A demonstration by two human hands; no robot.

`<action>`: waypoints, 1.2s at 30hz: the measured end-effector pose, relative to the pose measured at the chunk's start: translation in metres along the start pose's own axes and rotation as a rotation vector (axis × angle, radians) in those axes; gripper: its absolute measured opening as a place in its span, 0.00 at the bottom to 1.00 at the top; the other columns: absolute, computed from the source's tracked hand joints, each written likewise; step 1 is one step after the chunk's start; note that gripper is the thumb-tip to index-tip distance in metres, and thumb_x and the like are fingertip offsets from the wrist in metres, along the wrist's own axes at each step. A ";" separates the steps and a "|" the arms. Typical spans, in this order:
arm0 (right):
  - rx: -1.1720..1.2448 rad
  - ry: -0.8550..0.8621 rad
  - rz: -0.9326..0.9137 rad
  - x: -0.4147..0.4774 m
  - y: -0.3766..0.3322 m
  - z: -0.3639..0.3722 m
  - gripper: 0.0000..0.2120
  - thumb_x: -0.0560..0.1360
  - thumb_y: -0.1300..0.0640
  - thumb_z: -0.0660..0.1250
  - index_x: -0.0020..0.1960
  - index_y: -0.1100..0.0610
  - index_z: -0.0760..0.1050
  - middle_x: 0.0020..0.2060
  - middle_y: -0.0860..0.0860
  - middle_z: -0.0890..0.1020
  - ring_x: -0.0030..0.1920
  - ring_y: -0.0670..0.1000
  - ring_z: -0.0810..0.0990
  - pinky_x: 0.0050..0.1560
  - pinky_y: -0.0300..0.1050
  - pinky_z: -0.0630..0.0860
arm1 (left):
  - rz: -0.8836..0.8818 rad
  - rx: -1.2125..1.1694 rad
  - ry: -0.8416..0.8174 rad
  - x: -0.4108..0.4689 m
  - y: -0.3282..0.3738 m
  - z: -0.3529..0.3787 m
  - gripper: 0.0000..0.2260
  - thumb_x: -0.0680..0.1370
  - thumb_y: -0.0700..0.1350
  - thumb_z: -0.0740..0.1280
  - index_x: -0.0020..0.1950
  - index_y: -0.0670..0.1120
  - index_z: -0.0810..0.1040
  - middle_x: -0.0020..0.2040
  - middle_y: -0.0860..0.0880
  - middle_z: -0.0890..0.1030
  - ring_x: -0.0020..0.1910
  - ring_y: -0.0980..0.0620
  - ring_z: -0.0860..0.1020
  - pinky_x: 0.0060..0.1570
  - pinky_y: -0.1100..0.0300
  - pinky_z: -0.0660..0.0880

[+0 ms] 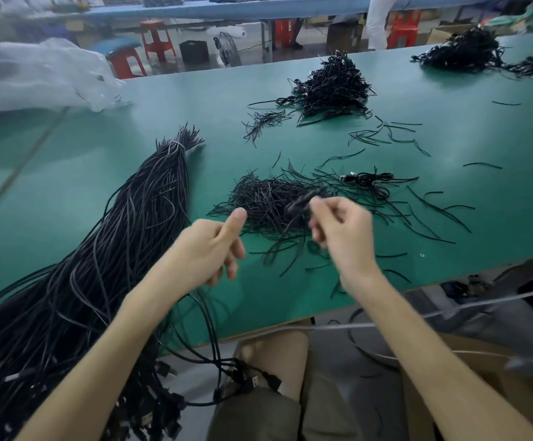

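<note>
My right hand is raised over the green table and pinches a short black cable piece, which is blurred by motion. It is above a loose heap of thin black ties. My left hand hovers to the left of that heap with its thumb out and fingers curled. I cannot see whether it holds anything. A thick bundle of long black cables lies on the left, tied with a white band near its far end. Its USB plugs hang over the table edge onto my lap.
A coiled cable with a plug lies right of the heap. Piles of finished coils sit at the far middle and far right. Clear plastic bags lie far left. Red stools stand behind the table.
</note>
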State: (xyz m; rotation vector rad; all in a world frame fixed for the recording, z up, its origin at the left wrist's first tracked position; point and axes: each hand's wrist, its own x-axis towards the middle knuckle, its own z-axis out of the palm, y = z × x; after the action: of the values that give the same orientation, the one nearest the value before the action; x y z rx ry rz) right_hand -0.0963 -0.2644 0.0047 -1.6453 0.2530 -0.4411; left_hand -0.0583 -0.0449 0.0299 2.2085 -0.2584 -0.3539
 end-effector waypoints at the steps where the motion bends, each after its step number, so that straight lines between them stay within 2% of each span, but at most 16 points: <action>1: 0.153 0.060 0.122 0.014 -0.004 -0.006 0.10 0.82 0.57 0.67 0.45 0.61 0.79 0.30 0.48 0.81 0.29 0.46 0.75 0.29 0.38 0.72 | -0.013 0.129 0.066 0.002 -0.005 -0.007 0.30 0.81 0.70 0.54 0.40 0.47 0.80 0.31 0.49 0.84 0.24 0.51 0.76 0.31 0.58 0.74; 3: 0.488 0.138 0.319 0.040 -0.013 -0.017 0.13 0.83 0.54 0.65 0.50 0.64 0.79 0.36 0.51 0.83 0.33 0.47 0.76 0.32 0.39 0.73 | -0.099 0.547 0.201 0.004 -0.017 -0.018 0.27 0.81 0.69 0.52 0.46 0.48 0.77 0.40 0.50 0.85 0.35 0.49 0.79 0.41 0.52 0.75; 4: 0.581 0.148 0.366 0.049 -0.015 -0.021 0.16 0.84 0.51 0.62 0.52 0.65 0.78 0.41 0.53 0.85 0.35 0.47 0.78 0.35 0.40 0.75 | -0.165 0.745 0.232 0.005 -0.023 -0.022 0.27 0.81 0.69 0.51 0.50 0.47 0.75 0.48 0.47 0.84 0.42 0.45 0.79 0.43 0.51 0.73; 6: 0.554 0.112 0.387 0.057 -0.014 -0.027 0.17 0.85 0.49 0.61 0.56 0.64 0.77 0.48 0.55 0.87 0.39 0.49 0.82 0.41 0.41 0.77 | -0.283 0.943 0.184 0.005 -0.033 -0.024 0.29 0.82 0.68 0.52 0.61 0.43 0.71 0.61 0.41 0.78 0.53 0.39 0.78 0.46 0.50 0.68; 7: 0.493 0.075 0.380 0.055 -0.011 -0.027 0.15 0.84 0.51 0.63 0.59 0.63 0.77 0.50 0.55 0.88 0.41 0.49 0.84 0.43 0.42 0.78 | -0.312 0.977 0.137 0.005 -0.037 -0.023 0.30 0.82 0.68 0.54 0.64 0.41 0.70 0.64 0.40 0.75 0.57 0.39 0.78 0.46 0.51 0.67; 9: 0.382 -0.025 0.359 0.045 0.000 -0.023 0.12 0.83 0.56 0.66 0.62 0.63 0.78 0.51 0.54 0.88 0.43 0.49 0.84 0.45 0.43 0.79 | -0.310 0.998 0.088 0.006 -0.045 -0.020 0.25 0.83 0.64 0.57 0.59 0.41 0.70 0.60 0.42 0.76 0.52 0.41 0.77 0.45 0.51 0.68; 12: 0.279 -0.108 0.365 0.026 0.014 -0.012 0.09 0.83 0.60 0.65 0.60 0.61 0.80 0.48 0.54 0.88 0.41 0.48 0.84 0.42 0.41 0.78 | -0.287 0.946 0.116 0.010 -0.049 -0.021 0.16 0.85 0.56 0.61 0.49 0.44 0.70 0.42 0.48 0.73 0.42 0.44 0.74 0.42 0.52 0.68; 17: 0.164 -0.172 0.334 0.004 0.021 0.002 0.08 0.83 0.63 0.63 0.57 0.60 0.82 0.43 0.53 0.88 0.39 0.49 0.82 0.36 0.38 0.76 | -0.146 0.844 0.265 0.006 -0.054 -0.029 0.16 0.84 0.56 0.63 0.40 0.49 0.74 0.36 0.51 0.76 0.33 0.50 0.73 0.33 0.56 0.66; 20: 0.072 -0.214 0.205 -0.004 0.017 0.007 0.07 0.82 0.65 0.66 0.56 0.59 0.81 0.42 0.53 0.87 0.38 0.48 0.83 0.37 0.40 0.76 | -0.013 0.612 0.268 0.004 -0.049 -0.033 0.19 0.84 0.54 0.63 0.36 0.45 0.74 0.30 0.50 0.77 0.28 0.51 0.74 0.29 0.58 0.67; 23: -0.165 -0.360 -0.073 -0.014 0.008 0.017 0.15 0.79 0.65 0.69 0.62 0.51 0.81 0.53 0.48 0.85 0.51 0.46 0.82 0.50 0.43 0.80 | 0.136 0.387 0.082 -0.005 -0.029 -0.022 0.19 0.83 0.55 0.63 0.35 0.47 0.72 0.27 0.48 0.79 0.24 0.56 0.76 0.33 0.57 0.74; 25: -0.309 -0.507 -0.288 -0.025 0.001 0.029 0.23 0.79 0.67 0.68 0.70 0.49 0.77 0.65 0.46 0.79 0.64 0.44 0.75 0.64 0.41 0.75 | 0.214 0.319 -0.036 -0.014 -0.016 -0.008 0.16 0.83 0.54 0.64 0.37 0.50 0.72 0.25 0.49 0.80 0.23 0.53 0.78 0.31 0.60 0.75; 27: -0.355 -0.633 -0.357 -0.034 -0.003 0.041 0.29 0.78 0.73 0.64 0.74 0.53 0.73 0.70 0.49 0.76 0.72 0.45 0.70 0.73 0.43 0.68 | 0.300 0.277 -0.081 -0.020 -0.008 -0.001 0.14 0.84 0.53 0.64 0.39 0.53 0.74 0.23 0.49 0.78 0.20 0.52 0.76 0.26 0.64 0.71; 29: -0.316 -0.711 -0.280 -0.038 -0.005 0.043 0.28 0.76 0.76 0.59 0.72 0.56 0.73 0.64 0.53 0.79 0.68 0.50 0.75 0.71 0.50 0.71 | 0.360 0.183 -0.128 -0.025 -0.004 -0.001 0.14 0.84 0.53 0.64 0.40 0.51 0.75 0.24 0.50 0.75 0.17 0.52 0.73 0.23 0.64 0.68; 31: -0.401 -0.702 -0.325 -0.037 -0.007 0.037 0.19 0.77 0.74 0.58 0.62 0.59 0.77 0.51 0.54 0.84 0.55 0.55 0.81 0.60 0.56 0.76 | 0.358 0.034 -0.162 -0.026 -0.005 -0.006 0.15 0.83 0.54 0.64 0.39 0.49 0.76 0.26 0.51 0.73 0.18 0.51 0.70 0.21 0.64 0.65; 33: -0.455 -0.611 -0.392 -0.033 -0.007 0.027 0.11 0.80 0.66 0.60 0.55 0.59 0.80 0.41 0.52 0.84 0.44 0.55 0.81 0.50 0.56 0.77 | 0.312 -0.077 -0.206 -0.023 -0.009 -0.012 0.16 0.83 0.56 0.65 0.39 0.50 0.76 0.27 0.50 0.73 0.18 0.49 0.69 0.22 0.64 0.65; 36: -0.306 -0.453 -0.327 -0.023 -0.006 0.017 0.09 0.81 0.61 0.64 0.49 0.58 0.82 0.32 0.51 0.82 0.37 0.54 0.81 0.47 0.54 0.77 | 0.248 -0.111 -0.300 -0.016 -0.020 -0.023 0.17 0.82 0.58 0.63 0.41 0.48 0.77 0.28 0.48 0.72 0.20 0.49 0.69 0.25 0.64 0.67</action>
State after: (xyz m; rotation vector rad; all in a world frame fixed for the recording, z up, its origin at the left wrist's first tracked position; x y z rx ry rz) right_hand -0.1107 -0.2387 0.0061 -2.0460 -0.3053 -0.2683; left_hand -0.0641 -0.0113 0.0304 1.9816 -0.6528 -0.5477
